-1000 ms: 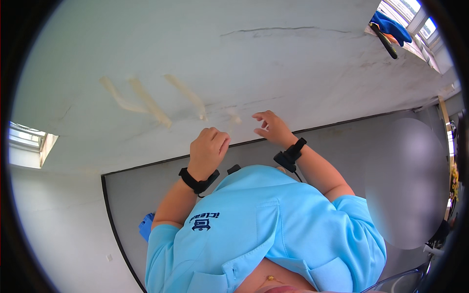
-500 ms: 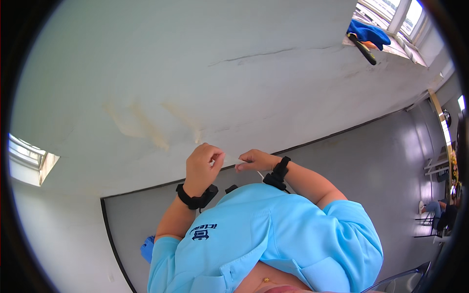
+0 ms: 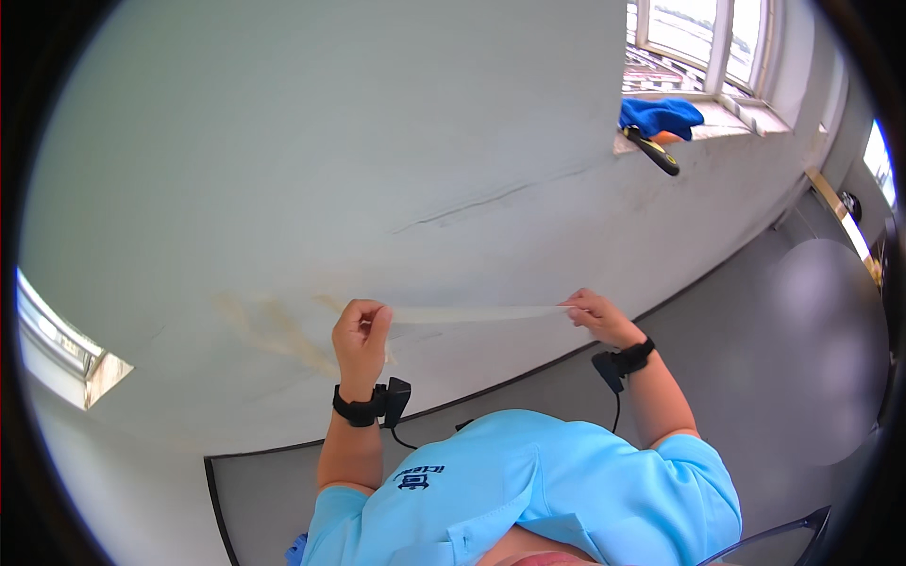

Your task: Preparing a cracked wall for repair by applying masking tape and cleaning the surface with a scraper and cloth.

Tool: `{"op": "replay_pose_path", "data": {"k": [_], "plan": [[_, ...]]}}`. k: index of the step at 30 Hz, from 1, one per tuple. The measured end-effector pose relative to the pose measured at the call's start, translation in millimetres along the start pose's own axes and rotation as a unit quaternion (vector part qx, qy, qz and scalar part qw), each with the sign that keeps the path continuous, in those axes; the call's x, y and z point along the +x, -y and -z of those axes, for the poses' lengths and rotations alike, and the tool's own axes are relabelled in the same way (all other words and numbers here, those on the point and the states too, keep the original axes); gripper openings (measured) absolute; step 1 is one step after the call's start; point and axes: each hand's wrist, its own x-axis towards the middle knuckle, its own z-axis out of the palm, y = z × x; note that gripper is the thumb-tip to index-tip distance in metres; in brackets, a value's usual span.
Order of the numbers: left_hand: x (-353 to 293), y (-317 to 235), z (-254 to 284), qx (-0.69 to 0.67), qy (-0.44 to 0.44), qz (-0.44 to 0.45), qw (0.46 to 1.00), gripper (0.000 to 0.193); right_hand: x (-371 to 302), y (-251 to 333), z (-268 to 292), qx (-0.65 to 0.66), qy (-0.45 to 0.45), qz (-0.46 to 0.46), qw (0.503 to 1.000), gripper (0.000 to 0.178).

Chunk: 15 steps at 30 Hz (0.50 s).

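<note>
A pale, translucent strip of tape (image 3: pixel 477 314) stretches nearly level between my hands, in front of the white wall (image 3: pixel 311 170). Its left end is pinched between the thumb and fingers of my left hand (image 3: pixel 359 338). My right hand (image 3: pixel 601 317) grips the other end with its fingertips. Behind and left of my left hand, several yellowish streaks (image 3: pixel 283 330) run slantwise on the wall; whether these are tape or stains I cannot tell. Above the strip, a long dark crack (image 3: pixel 481 202) crosses the wall surface.
On the window sill (image 3: pixel 736 118) at upper right lie a blue cloth (image 3: pixel 661 116) and a black-and-yellow handled tool (image 3: pixel 653 151) jutting over the edge. Another window (image 3: pixel 57 325) is at far left. Grey floor (image 3: pixel 528 401) meets the wall along a dark skirting line.
My hands have moved apart, the right one farther rightward, drawing the strip out long between them. The view has shifted, bringing the sill and blue cloth lower and further left.
</note>
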Motion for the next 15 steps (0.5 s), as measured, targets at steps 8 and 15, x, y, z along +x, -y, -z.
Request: {"op": "replay_pose_path", "data": {"k": [8, 15], "plan": [[34.5, -19.1, 5.5, -0.016, -0.054, -0.068, 0.996, 0.007, 24.5, 78.0, 43.0, 0.098, -0.156, 0.089, 0.979, 0.005], [72.5, -41.0, -1.9, -0.002, -0.101, -0.128, 0.987, 0.008, 64.1, 121.6, 72.1, 0.066, -0.232, 0.213, 0.947, 0.009]]}}
